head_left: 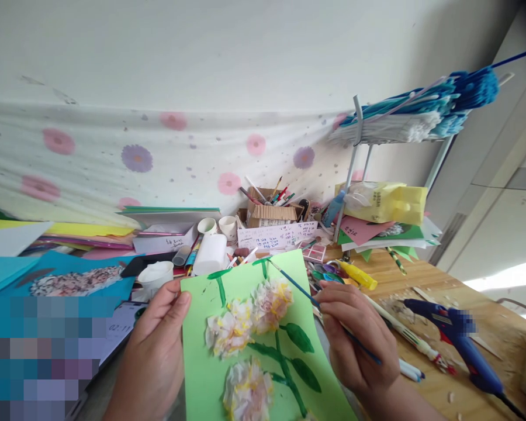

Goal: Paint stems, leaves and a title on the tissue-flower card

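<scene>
My left hand (153,351) grips the left edge of a light green sheet of paper (201,374), thumb on the front. Ruffled pale pink and yellow paper flowers (248,392) are stuck on the sheet, with dark green painted stems and leaves (304,374) among them. In my right hand (357,333) is a thin blue paintbrush (296,283), held between thumb and fingers. Its tip meets a green painted stroke near the sheet's top edge. Another green stroke (220,286) lies to the left of it.
A blue glue gun (456,339) and a white pen (412,336) lie on the wooden table at right. Behind the sheet stand paper cups (155,278) and a cardboard box of brushes (274,215). A phone (118,330) sits at left. Pipe cleaners (421,108) fill a rack.
</scene>
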### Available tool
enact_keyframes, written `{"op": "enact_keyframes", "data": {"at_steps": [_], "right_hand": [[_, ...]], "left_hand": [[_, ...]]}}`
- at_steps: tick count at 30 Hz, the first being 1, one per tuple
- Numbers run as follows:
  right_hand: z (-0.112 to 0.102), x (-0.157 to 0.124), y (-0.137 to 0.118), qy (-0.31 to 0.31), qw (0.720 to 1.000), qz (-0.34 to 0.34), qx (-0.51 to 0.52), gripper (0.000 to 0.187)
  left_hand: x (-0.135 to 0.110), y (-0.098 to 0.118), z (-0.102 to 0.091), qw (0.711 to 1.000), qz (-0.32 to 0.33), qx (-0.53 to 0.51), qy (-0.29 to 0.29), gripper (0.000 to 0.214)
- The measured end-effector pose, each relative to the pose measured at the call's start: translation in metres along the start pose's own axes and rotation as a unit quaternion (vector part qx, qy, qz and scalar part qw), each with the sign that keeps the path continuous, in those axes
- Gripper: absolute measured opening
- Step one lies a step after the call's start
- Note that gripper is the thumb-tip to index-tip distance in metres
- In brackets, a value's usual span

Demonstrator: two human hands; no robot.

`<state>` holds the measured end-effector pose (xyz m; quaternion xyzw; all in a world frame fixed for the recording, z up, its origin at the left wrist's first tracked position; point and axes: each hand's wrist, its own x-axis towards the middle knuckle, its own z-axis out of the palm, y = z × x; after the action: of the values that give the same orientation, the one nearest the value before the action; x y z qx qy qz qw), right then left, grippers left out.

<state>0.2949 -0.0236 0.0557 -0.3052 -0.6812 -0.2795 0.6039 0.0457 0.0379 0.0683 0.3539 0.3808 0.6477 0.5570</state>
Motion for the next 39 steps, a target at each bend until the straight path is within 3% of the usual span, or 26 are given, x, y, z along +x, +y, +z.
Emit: {"op": "enact_keyframes", "data": {"at_steps": [6, 12, 18, 24, 31, 39], "right_hand": [[0.000, 0.000, 0.001, 0.012, 1.000, 0.013, 0.006, 0.029], [0.001, -0.007, -0.004, -0.030, 0.997, 0.012, 0.072, 0.031], [-0.001, -0.024, 0.011, 0.061, 0.984, 0.126, 0.114, 0.025], [-0.004, -0.016, 0.007, 0.011, 0.984, 0.103, 0.147, 0.020], [-0.003, -0.005, 0.002, 0.008, 0.987, 0.103, 0.126, 0.021], [-0.001, -0.017, 0.004, 0.021, 0.976, 0.147, 0.158, 0.019]], "left_hand": [[0.001, 0.001, -0.002, 1.000, -0.001, 0.010, 0.004, 0.063], [0.002, 0.001, 0.000, 1.000, -0.003, 0.014, -0.011, 0.059], [0.003, -0.001, 0.000, 1.000, -0.002, 0.010, 0.010, 0.061], [0.004, -0.002, -0.003, 1.000, 0.007, 0.023, -0.003, 0.060], [0.003, -0.004, -0.003, 0.999, 0.007, 0.034, -0.007, 0.059], [0.001, -0.004, -0.003, 1.000, -0.010, 0.021, 0.007, 0.066]]}}
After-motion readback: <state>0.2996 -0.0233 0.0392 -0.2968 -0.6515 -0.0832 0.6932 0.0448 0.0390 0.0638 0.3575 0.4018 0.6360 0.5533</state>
